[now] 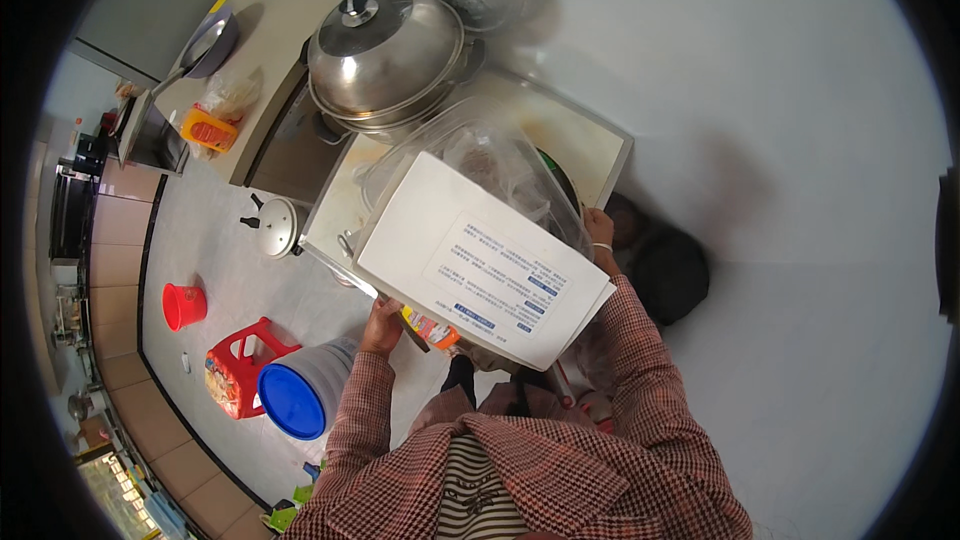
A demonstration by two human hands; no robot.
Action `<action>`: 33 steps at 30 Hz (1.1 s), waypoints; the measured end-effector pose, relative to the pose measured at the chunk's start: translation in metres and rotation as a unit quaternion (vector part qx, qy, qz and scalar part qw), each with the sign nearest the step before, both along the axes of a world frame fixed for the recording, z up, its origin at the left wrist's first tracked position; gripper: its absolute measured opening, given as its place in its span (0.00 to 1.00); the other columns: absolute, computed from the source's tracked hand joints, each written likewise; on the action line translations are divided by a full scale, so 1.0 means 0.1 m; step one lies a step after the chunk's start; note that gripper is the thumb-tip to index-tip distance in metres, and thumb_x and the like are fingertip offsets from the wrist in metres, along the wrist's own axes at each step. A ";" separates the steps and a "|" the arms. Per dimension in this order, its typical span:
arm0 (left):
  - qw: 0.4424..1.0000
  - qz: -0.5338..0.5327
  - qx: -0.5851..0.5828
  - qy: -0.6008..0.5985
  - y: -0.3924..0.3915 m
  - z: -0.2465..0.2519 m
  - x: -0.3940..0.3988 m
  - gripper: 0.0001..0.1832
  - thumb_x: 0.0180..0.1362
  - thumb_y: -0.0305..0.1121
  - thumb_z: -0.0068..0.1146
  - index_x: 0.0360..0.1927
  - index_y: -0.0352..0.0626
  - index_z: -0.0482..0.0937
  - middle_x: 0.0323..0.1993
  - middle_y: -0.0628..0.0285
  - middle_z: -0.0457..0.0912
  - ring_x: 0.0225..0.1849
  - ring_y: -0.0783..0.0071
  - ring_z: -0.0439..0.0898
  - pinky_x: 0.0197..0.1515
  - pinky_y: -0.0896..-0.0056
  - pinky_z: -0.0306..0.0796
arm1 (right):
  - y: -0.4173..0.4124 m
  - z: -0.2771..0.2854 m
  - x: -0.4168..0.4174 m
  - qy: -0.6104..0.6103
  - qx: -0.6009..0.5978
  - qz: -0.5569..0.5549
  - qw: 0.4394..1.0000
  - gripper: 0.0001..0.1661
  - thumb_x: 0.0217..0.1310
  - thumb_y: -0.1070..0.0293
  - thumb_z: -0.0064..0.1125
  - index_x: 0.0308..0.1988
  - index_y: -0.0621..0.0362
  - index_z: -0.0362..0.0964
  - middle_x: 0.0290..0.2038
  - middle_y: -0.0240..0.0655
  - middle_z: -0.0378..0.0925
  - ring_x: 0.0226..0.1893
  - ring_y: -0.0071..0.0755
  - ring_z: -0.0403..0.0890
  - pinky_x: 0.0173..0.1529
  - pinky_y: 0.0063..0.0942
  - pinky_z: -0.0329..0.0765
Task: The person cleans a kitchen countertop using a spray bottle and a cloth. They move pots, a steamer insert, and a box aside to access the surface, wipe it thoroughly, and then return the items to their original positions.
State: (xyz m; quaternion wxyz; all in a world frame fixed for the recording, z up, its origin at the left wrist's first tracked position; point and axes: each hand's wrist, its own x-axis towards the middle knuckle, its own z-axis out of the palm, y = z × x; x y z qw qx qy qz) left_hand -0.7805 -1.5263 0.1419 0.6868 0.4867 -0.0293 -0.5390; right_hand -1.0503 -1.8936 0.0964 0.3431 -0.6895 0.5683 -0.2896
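A clear plastic bin with plastic bags inside lies before me. Over its near part rests a stack of white printed sheets or flat boards. My right hand, with a pale band at the wrist, grips the bin's right side. My left hand is at the left, by the table's metal edge, close to the stack's lower left; its fingers are partly hidden, so what it holds cannot be told. A yellow and orange package and a dark strip show beside it, under the stack.
A lidded steel steamer pot stands beyond the bin on the table. At left are a pressure cooker, a red bucket, a red plastic stool and a blue-lidded tub. A black bag-like object lies at right by the wall.
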 end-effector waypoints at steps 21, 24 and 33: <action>1.000 -0.029 0.004 -0.006 0.00 0.31 -0.19 0.21 0.52 0.35 0.61 0.49 0.44 0.70 0.41 0.66 0.77 0.45 0.72 0.76 0.50 0.66 0.70 | -0.47 -0.15 0.19 0.022 0.104 0.026 0.994 0.16 0.59 0.61 0.54 0.37 0.64 0.77 0.27 0.42 0.80 0.26 0.35 0.79 0.31 0.33 0.73; 1.000 -0.004 -0.019 0.006 0.04 0.30 -0.27 0.22 0.52 0.33 0.60 0.50 0.42 0.68 0.43 0.64 0.76 0.48 0.72 0.75 0.54 0.66 0.67 | -0.45 0.03 0.20 0.005 0.138 0.030 0.990 0.16 0.59 0.62 0.53 0.38 0.64 0.77 0.28 0.42 0.80 0.26 0.35 0.80 0.31 0.33 0.73; 0.999 0.005 -0.025 0.027 -0.10 0.16 -0.45 0.25 0.52 0.36 0.62 0.51 0.42 0.67 0.45 0.63 0.76 0.48 0.70 0.75 0.54 0.62 0.67 | -0.01 0.52 -0.26 -0.107 0.275 0.011 0.956 0.15 0.60 0.65 0.52 0.41 0.65 0.75 0.31 0.42 0.80 0.29 0.36 0.80 0.33 0.31 0.75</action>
